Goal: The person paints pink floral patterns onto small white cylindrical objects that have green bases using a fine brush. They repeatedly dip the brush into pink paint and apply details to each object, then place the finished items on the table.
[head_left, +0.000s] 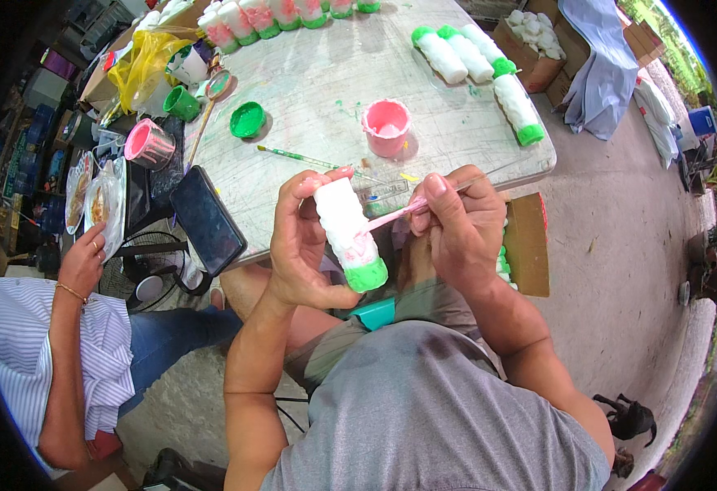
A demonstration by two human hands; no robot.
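My left hand [293, 262] grips a white, bumpy cylinder [335, 213] with a green bottom end, tilted slightly and held over my lap at the table's edge. My right hand [459, 233] pinches a thin brush [399, 213] coated in pink paint, its tip touching the cylinder where pink streaks show. Beyond my hands stand a pink paint cup [385, 135] and a green paint dish [246, 123], with another brush [293, 157] lying between them on the worn white table [317, 78].
Painted cylinders [262, 18] and white-green ones [457, 56] line the table. At left are paint pots [150, 146], a phone [207, 219] and a co-worker's hand [88, 245] at a plate. An open box [526, 245] is beside my right arm; a dark animal [629, 419] is at lower right.
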